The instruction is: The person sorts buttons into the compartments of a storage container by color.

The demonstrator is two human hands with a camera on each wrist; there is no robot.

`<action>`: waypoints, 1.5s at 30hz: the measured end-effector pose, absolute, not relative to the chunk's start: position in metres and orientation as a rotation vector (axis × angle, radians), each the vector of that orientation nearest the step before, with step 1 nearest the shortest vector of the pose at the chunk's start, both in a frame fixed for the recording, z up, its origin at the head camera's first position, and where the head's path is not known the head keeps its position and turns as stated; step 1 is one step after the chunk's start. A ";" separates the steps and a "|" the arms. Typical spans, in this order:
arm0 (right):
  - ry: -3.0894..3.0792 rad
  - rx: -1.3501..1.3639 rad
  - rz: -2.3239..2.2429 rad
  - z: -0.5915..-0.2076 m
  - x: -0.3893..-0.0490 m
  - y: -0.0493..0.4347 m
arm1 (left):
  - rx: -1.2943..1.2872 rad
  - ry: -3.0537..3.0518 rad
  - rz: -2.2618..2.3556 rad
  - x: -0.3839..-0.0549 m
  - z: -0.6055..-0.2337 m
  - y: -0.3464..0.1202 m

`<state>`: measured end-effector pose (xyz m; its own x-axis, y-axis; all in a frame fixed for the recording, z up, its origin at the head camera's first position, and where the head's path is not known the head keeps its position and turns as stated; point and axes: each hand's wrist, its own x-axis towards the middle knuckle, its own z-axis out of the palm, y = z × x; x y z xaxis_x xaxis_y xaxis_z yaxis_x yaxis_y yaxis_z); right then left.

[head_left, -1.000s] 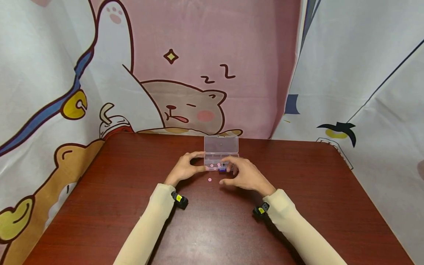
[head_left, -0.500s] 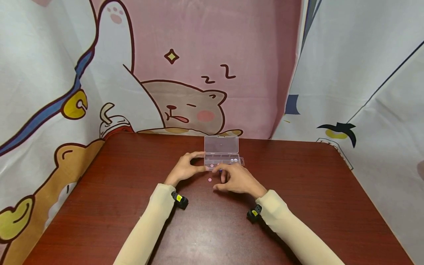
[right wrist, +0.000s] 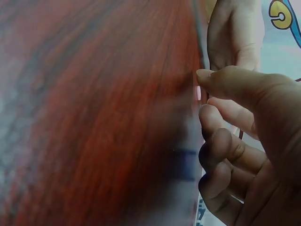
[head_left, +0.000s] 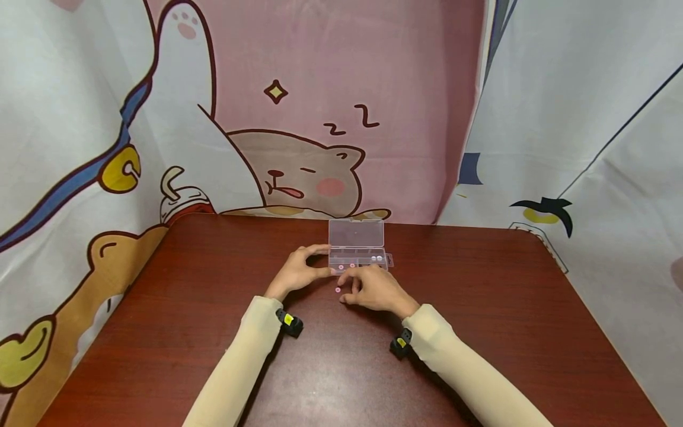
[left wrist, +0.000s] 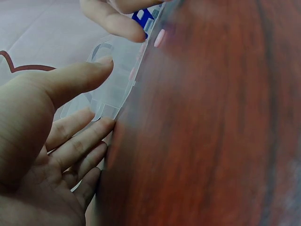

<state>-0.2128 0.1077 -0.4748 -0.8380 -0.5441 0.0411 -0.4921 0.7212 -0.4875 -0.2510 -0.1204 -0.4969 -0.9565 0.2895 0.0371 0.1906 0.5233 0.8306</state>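
A small clear plastic box [head_left: 356,233] with compartments stands on the table, its lid raised. My left hand [head_left: 300,270] holds the box's left end, thumb at the front corner and index finger at the back. One small pink bead [head_left: 338,290], flat and round, lies on the table before the box. My right hand [head_left: 376,289] is around this bead; in the right wrist view, thumb and index finger stand apart on either side of it. Other pink beads [head_left: 341,267] are in the front compartments, and white beads [head_left: 376,258] in one at the right. My right hand hides part of the box front.
The brown wooden table [head_left: 320,367] extends to both sides and toward me. Behind it hangs a pink and white cloth [head_left: 411,107] printed with cartoon animals. In the left wrist view, a blue marking [left wrist: 142,20] shows at the box's far end.
My right hand has moved left and down from over the box's right front to the loose pink bead, uncovering the white beads. My left hand has stayed in place.
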 end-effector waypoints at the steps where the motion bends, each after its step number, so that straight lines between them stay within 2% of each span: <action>1: 2.819 -0.837 -0.751 -0.474 -0.213 0.107 | 0.420 2.646 1.429 -0.251 -0.497 -0.120; 25: 2.841 -0.705 -0.828 -0.477 -0.212 0.094 | 0.402 2.639 1.425 -0.251 -0.496 -0.120; 45: 2.814 -0.803 -0.799 -0.475 -0.211 0.092 | 0.406 2.639 1.423 -0.251 -0.496 -0.120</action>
